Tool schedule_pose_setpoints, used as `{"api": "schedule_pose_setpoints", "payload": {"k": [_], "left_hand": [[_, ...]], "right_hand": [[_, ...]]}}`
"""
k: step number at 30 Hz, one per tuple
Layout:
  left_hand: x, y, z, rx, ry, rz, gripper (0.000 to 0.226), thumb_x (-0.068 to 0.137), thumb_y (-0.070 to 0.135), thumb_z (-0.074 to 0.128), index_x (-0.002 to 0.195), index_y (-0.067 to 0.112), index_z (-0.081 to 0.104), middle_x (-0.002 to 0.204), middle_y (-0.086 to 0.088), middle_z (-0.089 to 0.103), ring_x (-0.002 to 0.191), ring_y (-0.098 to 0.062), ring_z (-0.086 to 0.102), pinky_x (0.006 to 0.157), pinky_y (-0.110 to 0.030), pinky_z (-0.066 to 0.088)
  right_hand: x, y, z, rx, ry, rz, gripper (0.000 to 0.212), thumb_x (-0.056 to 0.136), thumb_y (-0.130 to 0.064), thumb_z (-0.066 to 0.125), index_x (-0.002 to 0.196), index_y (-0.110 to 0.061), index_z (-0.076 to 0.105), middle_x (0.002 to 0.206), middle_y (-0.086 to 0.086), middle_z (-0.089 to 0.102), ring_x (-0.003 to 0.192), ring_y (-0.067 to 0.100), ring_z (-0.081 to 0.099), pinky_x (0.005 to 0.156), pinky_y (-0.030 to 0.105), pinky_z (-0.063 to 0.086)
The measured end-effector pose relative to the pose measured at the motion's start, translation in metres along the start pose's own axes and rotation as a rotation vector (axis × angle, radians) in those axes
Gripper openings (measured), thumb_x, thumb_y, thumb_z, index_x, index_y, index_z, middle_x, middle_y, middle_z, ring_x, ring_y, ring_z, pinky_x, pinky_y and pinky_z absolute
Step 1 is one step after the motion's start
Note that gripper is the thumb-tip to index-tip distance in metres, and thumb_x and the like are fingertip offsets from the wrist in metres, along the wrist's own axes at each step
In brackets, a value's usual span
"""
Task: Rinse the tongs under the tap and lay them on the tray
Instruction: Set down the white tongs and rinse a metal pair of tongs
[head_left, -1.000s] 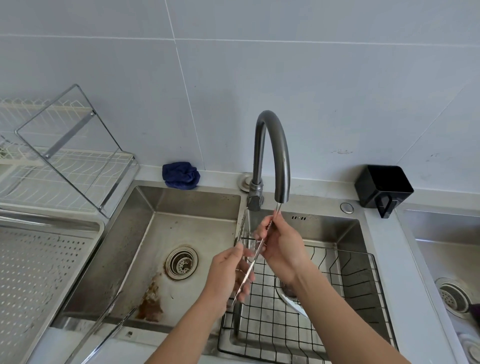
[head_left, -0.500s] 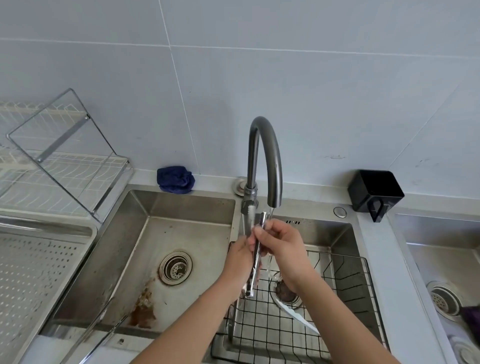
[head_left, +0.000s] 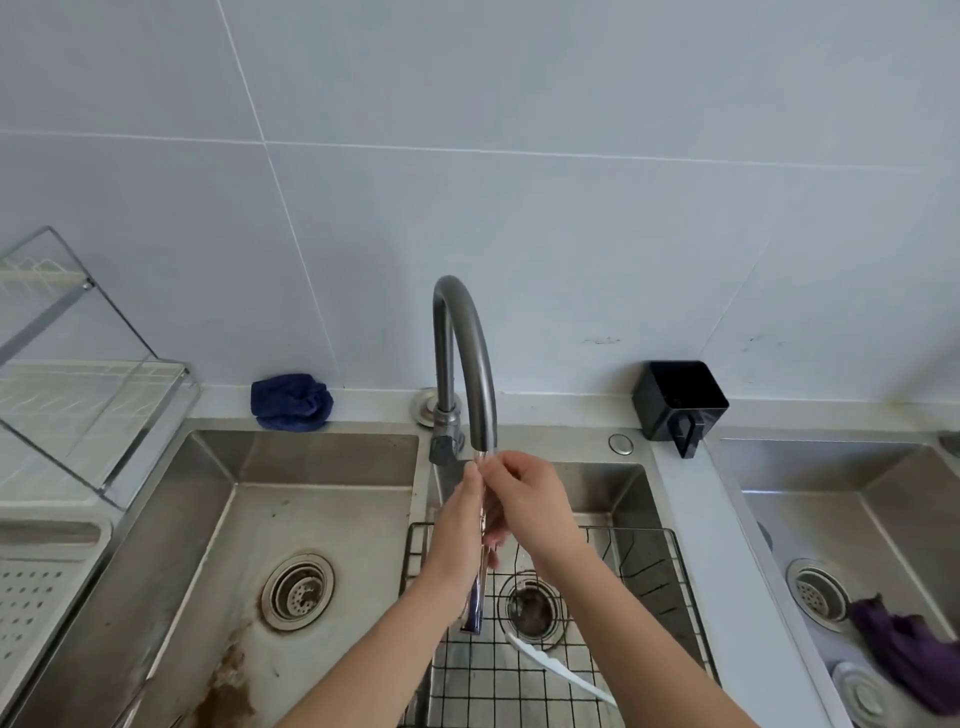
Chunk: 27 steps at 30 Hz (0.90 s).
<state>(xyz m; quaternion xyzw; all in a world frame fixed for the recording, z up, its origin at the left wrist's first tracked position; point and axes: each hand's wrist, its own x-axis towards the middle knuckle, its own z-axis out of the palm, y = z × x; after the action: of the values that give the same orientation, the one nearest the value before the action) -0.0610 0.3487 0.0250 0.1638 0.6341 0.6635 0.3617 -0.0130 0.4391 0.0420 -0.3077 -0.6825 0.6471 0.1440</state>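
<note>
blue cloth (head_left: 291, 401) bunched on the ledge at the wall, behind left basin. black cup (head_left: 679, 401) on the ledge further right, handle facing forward. glass-panelled dish rack (head_left: 93, 374) far left. black wire grid (head_left: 649, 571) lining the middle basin, white strip (head_left: 558, 670) lying on it near the drain (head_left: 532, 605). purple cloth (head_left: 909, 654) in the right basin, beside its strainer (head_left: 815, 592). rust-brown stain (head_left: 228, 686) on left basin floor
</note>
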Motion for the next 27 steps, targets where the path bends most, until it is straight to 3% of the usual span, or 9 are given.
{"api": "schedule_pose_setpoints", "payload": {"k": [3,5,10,13,17,19,22,25,27], "left_hand": [[-0.001,0.001,0.002,-0.015,-0.024,-0.013,0.061,0.087,0.078,0.028,0.085,0.040,0.076,0.052,0.002,0.051,0.046,-0.013,0.050,0.042,-0.031,0.045],[-0.001,0.001,0.001,0.028,-0.013,0.003,0.059,0.083,0.081,0.029,0.079,0.042,0.073,0.050,0.002,0.051,0.043,-0.016,0.051,0.038,-0.029,0.044],[-0.001,-0.006,-0.005,0.094,0.036,0.037,0.043,0.080,0.077,0.043,0.090,0.042,0.066,0.073,-0.011,0.064,0.045,-0.025,0.059,0.037,-0.029,0.045],[0.003,-0.007,-0.007,0.109,0.056,0.060,0.046,0.082,0.072,0.051,0.100,0.031,0.059,0.076,-0.010,0.071,0.050,-0.031,0.066,0.043,-0.036,0.053],[0.007,-0.006,-0.009,0.083,0.124,0.057,0.032,0.091,0.060,0.052,0.095,0.031,0.063,0.080,-0.012,0.074,0.064,-0.036,0.072,0.054,-0.043,0.058],[0.009,-0.005,-0.010,0.045,0.168,0.012,0.032,0.097,0.051,0.050,0.100,0.022,0.064,0.084,-0.013,0.077,0.070,-0.036,0.075,0.055,-0.043,0.060],[0.012,-0.004,-0.009,-0.084,0.231,-0.068,0.032,0.106,0.036,0.047,0.104,0.009,0.064,0.079,-0.010,0.077,0.066,-0.031,0.074,0.051,-0.038,0.057],[0.014,-0.001,0.000,-0.214,0.275,-0.116,0.027,0.106,0.029,0.049,0.104,0.013,0.071,0.065,0.000,0.070,0.061,-0.019,0.070,0.052,-0.033,0.056],[0.016,0.000,0.008,-0.205,0.284,-0.122,0.024,0.104,0.019,0.052,0.104,0.024,0.075,0.062,0.003,0.065,0.062,-0.017,0.065,0.058,-0.032,0.057]], "right_hand": [[-0.001,-0.006,0.001,-0.118,-0.038,-0.002,0.046,0.104,-0.044,0.051,0.068,-0.016,0.060,0.052,0.004,0.062,0.039,0.019,0.061,0.037,0.024,0.045],[-0.001,-0.010,-0.003,-0.079,-0.051,-0.003,0.041,0.104,-0.034,0.053,0.066,-0.022,0.060,0.053,0.003,0.062,0.040,0.017,0.060,0.039,0.026,0.048],[0.002,-0.015,-0.014,0.171,0.001,-0.010,0.012,0.091,-0.007,0.074,0.081,-0.008,0.067,0.064,0.002,0.064,0.054,0.015,0.063,0.052,0.029,0.056],[0.000,-0.012,-0.013,0.162,0.021,-0.010,0.018,0.093,-0.016,0.075,0.084,-0.001,0.068,0.067,0.010,0.070,0.057,0.021,0.066,0.051,0.030,0.055],[-0.006,-0.003,-0.015,0.099,0.065,-0.006,0.024,0.097,-0.022,0.069,0.081,-0.004,0.067,0.066,0.016,0.068,0.057,0.030,0.062,0.048,0.036,0.055],[-0.011,0.006,-0.016,-0.078,0.212,-0.017,0.025,0.094,-0.028,0.070,0.076,-0.013,0.065,0.065,0.008,0.066,0.057,0.018,0.061,0.054,0.040,0.057],[-0.024,0.019,-0.011,-0.197,0.343,-0.001,0.024,0.088,-0.043,0.074,0.086,-0.024,0.059,0.072,-0.007,0.060,0.064,0.005,0.056,0.063,0.029,0.050],[-0.035,0.026,0.002,-0.137,0.155,0.119,0.038,0.092,-0.052,0.066,0.119,-0.027,0.057,0.099,-0.007,0.068,0.090,0.010,0.068,0.084,0.039,0.059],[-0.040,0.029,0.009,0.048,-0.002,0.185,0.032,0.099,-0.049,0.057,0.127,-0.035,0.056,0.109,0.000,0.073,0.094,0.023,0.075,0.081,0.050,0.063]]}}
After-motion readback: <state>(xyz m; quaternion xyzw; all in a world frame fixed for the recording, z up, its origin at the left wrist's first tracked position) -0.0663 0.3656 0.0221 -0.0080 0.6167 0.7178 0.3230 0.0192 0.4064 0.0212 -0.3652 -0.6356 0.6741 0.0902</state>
